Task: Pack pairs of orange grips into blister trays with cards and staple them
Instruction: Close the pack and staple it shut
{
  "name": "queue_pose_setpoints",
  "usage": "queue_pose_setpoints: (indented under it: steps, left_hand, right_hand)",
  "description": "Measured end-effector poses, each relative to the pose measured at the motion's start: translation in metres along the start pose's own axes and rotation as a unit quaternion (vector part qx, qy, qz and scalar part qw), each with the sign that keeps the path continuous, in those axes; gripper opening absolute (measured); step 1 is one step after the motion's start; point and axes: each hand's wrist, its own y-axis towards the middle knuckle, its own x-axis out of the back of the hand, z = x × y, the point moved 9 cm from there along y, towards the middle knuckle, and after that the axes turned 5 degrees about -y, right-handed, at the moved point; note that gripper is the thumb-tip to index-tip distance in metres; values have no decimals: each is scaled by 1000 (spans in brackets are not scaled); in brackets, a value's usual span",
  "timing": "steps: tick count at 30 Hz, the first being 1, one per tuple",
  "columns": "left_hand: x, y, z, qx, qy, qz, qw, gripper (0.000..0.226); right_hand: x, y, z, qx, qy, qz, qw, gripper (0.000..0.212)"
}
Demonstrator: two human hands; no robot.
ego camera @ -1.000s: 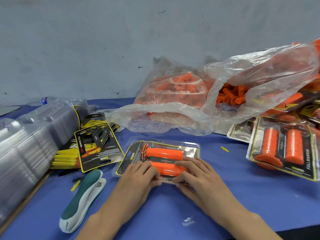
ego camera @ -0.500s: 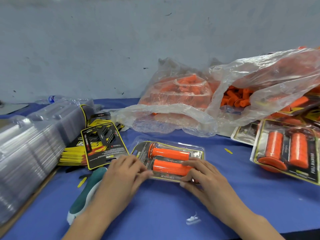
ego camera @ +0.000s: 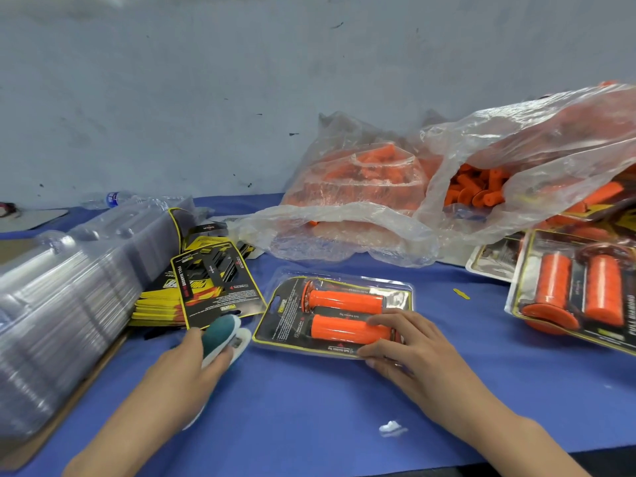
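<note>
The blister pack [ego camera: 330, 316] lies flat on the table [ego camera: 309, 414], with two orange grips [ego camera: 344, 301] seated over its card [ego camera: 285, 316], and no staple can be made out on it. The right hand [ego camera: 409, 349] rests on it, fingers straight and spread across the near grip, thumb at the near edge. The left hand [ego camera: 187, 366] wraps the teal-and-white stapler [ego camera: 225, 330] just left of the pack. The likely trouble is the clear shell springing open or the card sliding once the pack is raised to the stapler's mouth — slick plastic under a one-handed hold. A staple would then miss the card or sit crooked — or jam against a grip's bulge.
</note>
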Motion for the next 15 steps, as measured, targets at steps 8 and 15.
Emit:
queue_pose_setpoints:
  steps: [8, 15]
  left_hand:
    - [-60, -36, -71, -51, -321, 238, 915, 38]
    - [-81, -37, -86, 19, -312, 248, 917, 62]
  right_hand:
    - [-1, 1, 0, -9, -31, -3, 999, 23]
    - [1, 3, 2, -24, -57, 3, 998, 23]
